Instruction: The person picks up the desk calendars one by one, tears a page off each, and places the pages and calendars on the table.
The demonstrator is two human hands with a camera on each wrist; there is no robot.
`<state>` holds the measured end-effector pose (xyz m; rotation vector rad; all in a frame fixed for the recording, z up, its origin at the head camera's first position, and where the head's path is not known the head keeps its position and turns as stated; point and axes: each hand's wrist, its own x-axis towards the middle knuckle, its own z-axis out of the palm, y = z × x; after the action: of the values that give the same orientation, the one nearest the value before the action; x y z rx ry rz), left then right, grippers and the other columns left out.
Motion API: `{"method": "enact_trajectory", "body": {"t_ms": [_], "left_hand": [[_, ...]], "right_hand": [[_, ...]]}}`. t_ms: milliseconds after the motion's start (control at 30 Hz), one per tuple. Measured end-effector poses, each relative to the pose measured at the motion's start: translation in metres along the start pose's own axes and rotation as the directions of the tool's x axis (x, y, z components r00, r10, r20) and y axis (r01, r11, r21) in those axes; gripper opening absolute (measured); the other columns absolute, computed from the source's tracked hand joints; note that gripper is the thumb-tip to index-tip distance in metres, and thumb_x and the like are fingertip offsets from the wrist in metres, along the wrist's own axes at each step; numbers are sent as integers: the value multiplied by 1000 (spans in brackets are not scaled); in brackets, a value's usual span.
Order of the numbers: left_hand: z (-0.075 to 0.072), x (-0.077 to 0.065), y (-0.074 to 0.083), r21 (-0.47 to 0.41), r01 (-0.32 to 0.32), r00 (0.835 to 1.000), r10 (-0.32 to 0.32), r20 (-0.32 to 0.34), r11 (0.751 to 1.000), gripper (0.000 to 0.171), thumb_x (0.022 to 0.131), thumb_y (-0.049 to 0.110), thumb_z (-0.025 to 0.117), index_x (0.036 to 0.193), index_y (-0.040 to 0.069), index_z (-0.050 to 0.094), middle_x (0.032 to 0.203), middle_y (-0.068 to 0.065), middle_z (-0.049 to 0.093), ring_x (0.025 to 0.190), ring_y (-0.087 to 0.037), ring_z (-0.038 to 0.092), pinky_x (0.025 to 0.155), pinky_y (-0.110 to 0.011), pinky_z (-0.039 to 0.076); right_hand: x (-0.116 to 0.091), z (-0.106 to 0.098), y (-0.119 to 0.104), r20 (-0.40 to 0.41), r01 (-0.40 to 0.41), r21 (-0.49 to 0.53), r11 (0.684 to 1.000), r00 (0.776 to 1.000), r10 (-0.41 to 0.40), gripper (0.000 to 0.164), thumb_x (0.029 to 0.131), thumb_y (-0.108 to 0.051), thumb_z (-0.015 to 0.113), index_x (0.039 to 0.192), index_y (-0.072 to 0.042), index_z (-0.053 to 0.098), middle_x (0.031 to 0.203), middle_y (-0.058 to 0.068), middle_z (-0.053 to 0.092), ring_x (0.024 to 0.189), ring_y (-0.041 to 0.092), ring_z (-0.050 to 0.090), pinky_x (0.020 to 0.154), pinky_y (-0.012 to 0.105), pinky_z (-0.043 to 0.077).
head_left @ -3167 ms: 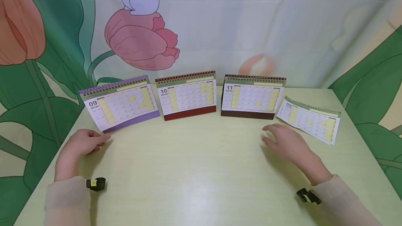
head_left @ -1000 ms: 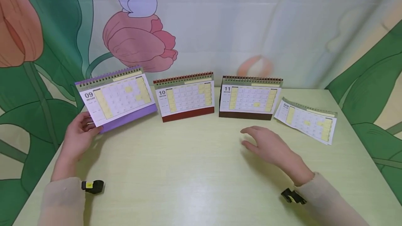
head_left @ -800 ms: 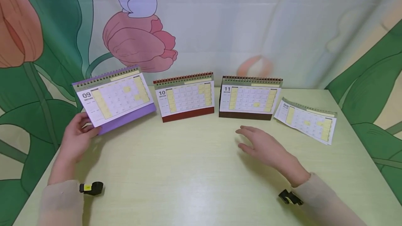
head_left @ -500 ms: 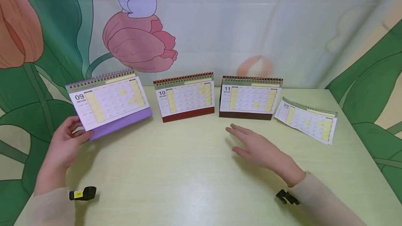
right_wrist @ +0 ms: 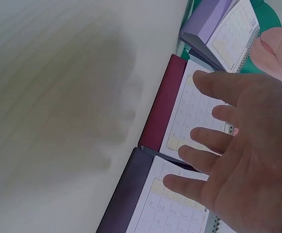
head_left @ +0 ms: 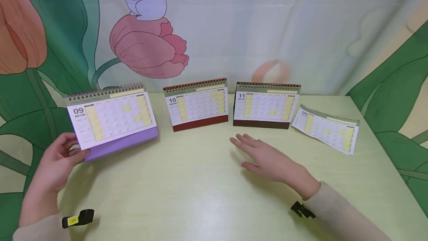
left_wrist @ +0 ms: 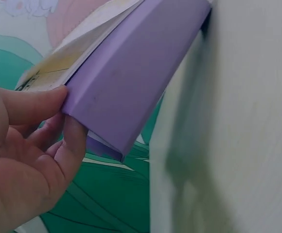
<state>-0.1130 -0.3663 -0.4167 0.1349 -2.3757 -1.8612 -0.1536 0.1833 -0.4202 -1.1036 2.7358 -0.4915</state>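
Observation:
My left hand point(head_left: 57, 159) pinches the lower left corner of a purple-based desk calendar point(head_left: 113, 118) showing 09. In the left wrist view the thumb lies at the front edge of the purple base point(left_wrist: 126, 63) and the other fingers are behind it. That calendar is tilted and its left end looks raised off the table. My right hand point(head_left: 264, 159) hovers over the table with fingers spread, holding nothing. Behind it stand a red-based calendar point(head_left: 197, 103) showing 10 and a dark brown-based calendar point(head_left: 265, 105) showing 11.
Loose calendar sheets point(head_left: 326, 129) marked 09 lie at the right, beside the brown-based calendar. The pale table point(head_left: 187, 189) ends at the back against a curtain point(head_left: 217, 29) printed with tulips and a rabbit.
My left hand has taken hold of the purple-based calendar and drawn it left and toward me, away from the red-based one. My right hand has moved left from near the loose sheets.

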Motion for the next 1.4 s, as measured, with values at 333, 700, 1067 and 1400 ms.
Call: {"method": "enact_trajectory", "body": {"t_ms": [333,700,1067,1400], "left_hand": [[-4,-13,8,68,-51,998,48,49,996,47,93,-21,58,122,16,56,110,18,64,90,0,64,74,-14,54],[-5,-22,13,-50,-88,988,93,122,995,52,87,-29,56,118,13,60,110,15,69,89,-3,65,73,-14,54],[13,-33,20,-118,-112,968,135,212,987,49,88,-28,55,123,7,60,116,7,70,92,-9,69,76,-18,55],[37,-36,24,-157,-133,931,178,317,979,46,89,-26,57,127,1,59,119,0,69,94,-15,70,76,-23,56]], "right_hand": [[4,-7,-8,25,29,-46,999,999,-28,79,102,-27,67,165,-20,20,169,13,17,151,36,23,115,61,28],[5,-4,-13,36,34,-27,999,999,-33,81,102,-29,66,166,-23,17,170,10,9,153,34,15,116,62,26],[7,-5,-20,15,65,-26,998,998,-65,79,104,-31,63,166,-24,14,171,7,7,154,30,14,118,58,24],[8,-9,-29,-62,110,-52,993,992,-113,79,104,-31,63,166,-22,14,171,4,1,155,30,8,120,57,19]]}}
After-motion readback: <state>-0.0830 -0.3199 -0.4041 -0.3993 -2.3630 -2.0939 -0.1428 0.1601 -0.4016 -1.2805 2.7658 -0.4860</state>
